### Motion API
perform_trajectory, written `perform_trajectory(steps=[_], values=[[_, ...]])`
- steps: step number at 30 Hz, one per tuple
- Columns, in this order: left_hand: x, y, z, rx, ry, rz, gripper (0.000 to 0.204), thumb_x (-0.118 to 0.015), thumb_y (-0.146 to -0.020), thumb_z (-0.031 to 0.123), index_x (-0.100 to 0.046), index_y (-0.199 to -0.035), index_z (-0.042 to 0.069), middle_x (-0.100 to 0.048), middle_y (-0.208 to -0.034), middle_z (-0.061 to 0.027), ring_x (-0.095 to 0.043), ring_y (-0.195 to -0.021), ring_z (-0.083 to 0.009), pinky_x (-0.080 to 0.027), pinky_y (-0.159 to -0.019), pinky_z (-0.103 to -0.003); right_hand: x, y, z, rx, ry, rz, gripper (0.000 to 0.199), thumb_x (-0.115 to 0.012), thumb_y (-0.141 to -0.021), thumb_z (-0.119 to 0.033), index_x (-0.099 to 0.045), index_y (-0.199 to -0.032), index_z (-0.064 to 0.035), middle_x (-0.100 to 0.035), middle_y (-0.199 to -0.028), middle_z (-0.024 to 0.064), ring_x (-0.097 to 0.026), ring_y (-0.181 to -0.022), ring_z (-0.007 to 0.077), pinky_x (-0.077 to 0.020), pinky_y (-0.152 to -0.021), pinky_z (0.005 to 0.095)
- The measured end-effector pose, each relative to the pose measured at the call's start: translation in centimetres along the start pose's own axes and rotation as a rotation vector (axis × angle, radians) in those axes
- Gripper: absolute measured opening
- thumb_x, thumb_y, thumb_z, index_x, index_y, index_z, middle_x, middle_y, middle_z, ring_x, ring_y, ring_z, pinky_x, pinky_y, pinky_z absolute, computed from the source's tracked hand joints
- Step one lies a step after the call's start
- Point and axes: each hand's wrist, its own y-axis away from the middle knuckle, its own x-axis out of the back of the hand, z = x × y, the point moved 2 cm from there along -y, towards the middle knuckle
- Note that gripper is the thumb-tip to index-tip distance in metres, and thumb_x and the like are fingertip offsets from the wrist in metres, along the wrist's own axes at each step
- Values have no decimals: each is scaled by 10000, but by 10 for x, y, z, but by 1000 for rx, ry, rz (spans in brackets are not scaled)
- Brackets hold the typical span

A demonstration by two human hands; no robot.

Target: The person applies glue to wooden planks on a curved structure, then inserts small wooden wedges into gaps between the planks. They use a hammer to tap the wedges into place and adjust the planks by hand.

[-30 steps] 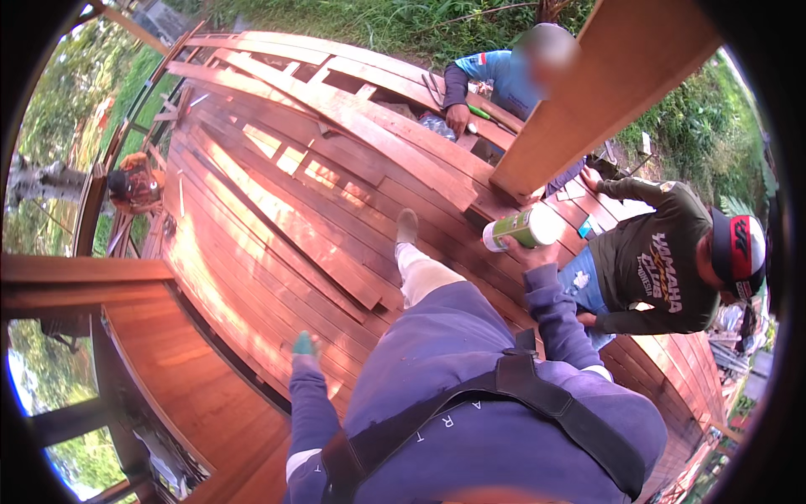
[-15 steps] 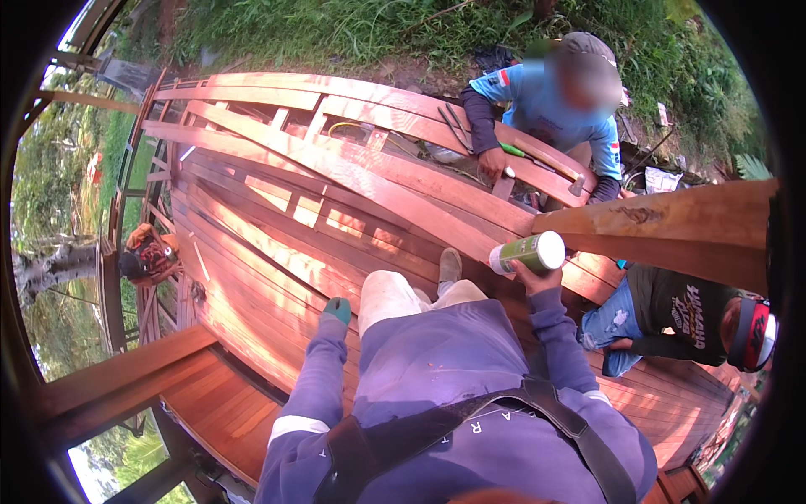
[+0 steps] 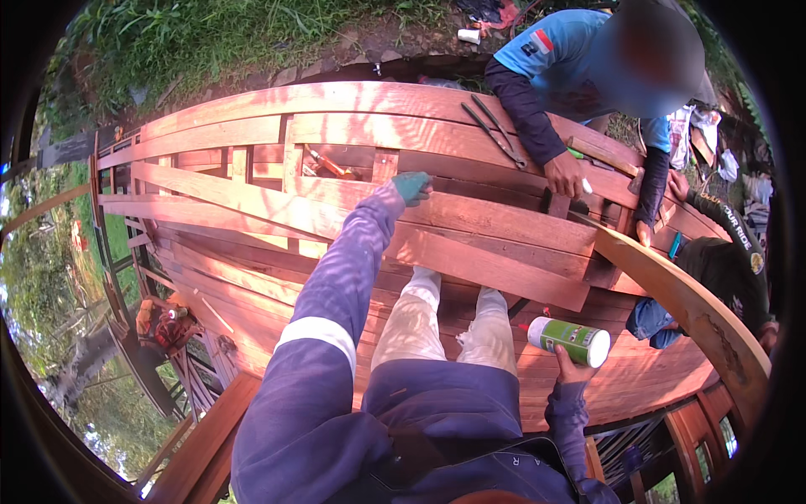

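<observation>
- Head view looks down on a reddish-brown wooden deck (image 3: 252,277) of long planks, some of them loose and lying slantwise across the framing, with open gaps between joists at the far side.
- Grass (image 3: 193,42) and bare earth border the far edge of the deck; a curved wooden rail (image 3: 688,302) sweeps across the right side.
- The person sits on the boards in a purple jacket, pale trouser legs stretched forward.
- Their left hand (image 3: 411,186), in a green glove, reaches far out and rests on a loose plank (image 3: 470,214); the fingers are curled over its edge, though how firmly they grip I cannot tell.
- Their right hand (image 3: 573,370) is clenched around the lower end of a green-and-white cylindrical can (image 3: 569,340), which lies tilted just above the deck beside the right knee, its white cap end pointing right.
- A second person in a blue shirt (image 3: 554,59) leans over the far planks, a hand (image 3: 564,176) pressed on the wood near long metal pincers (image 3: 495,130).
- A third person in a dark shirt (image 3: 722,269) crouches behind the rail.
- A red power tool (image 3: 168,323) sits at the left edge of the deck.
</observation>
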Motion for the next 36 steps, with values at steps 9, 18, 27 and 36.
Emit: perform_trajectory(steps=[9, 18, 27, 36], values=[[171, -93, -41, -3, 695, 285, 269, -583, -1000, 237, -615, -1186, 46, -726, -956, -110, -728, -815, -296, -604, -668, -400, -50, 58, 27, -157, 43, -59, 826, -858, -753, -2, -417, -1452, 18, -562, -1349, 165, -582, -1223, 275, -510, -1045, 420], [96, -76, -27, -260, 383, -200, 304, -558, -1026, 239, -633, -1248, 45, -725, -1115, -106, -727, -920, -202, -602, -768, -336, -99, 55, 23, -169, -62, -83, 815, -885, -741, -27, -441, -1423, 8, -575, -1334, 174, -602, -1217, 287, -550, -1014, 419], [-38, -32, -47, -736, -401, 344, 403, -636, -957, 194, -634, -1288, -35, -676, -1255, -226, -669, -1148, -326, -518, -1011, -398, -90, 52, -3, -8, -87, 110, 770, -904, -710, -74, -490, -1351, 30, -632, -1238, 151, -649, -1118, 245, -565, -956, 381], [-325, -58, 42, -1358, -1222, -357, 517, -608, -944, 349, -553, -1389, 91, -497, -1485, -188, -440, -1395, -373, -311, -1180, -536, -67, 25, 0, 170, -127, -22, 879, -916, -691, -88, -405, -1396, 37, -542, -1366, 206, -553, -1287, 293, -465, -1089, 421]])
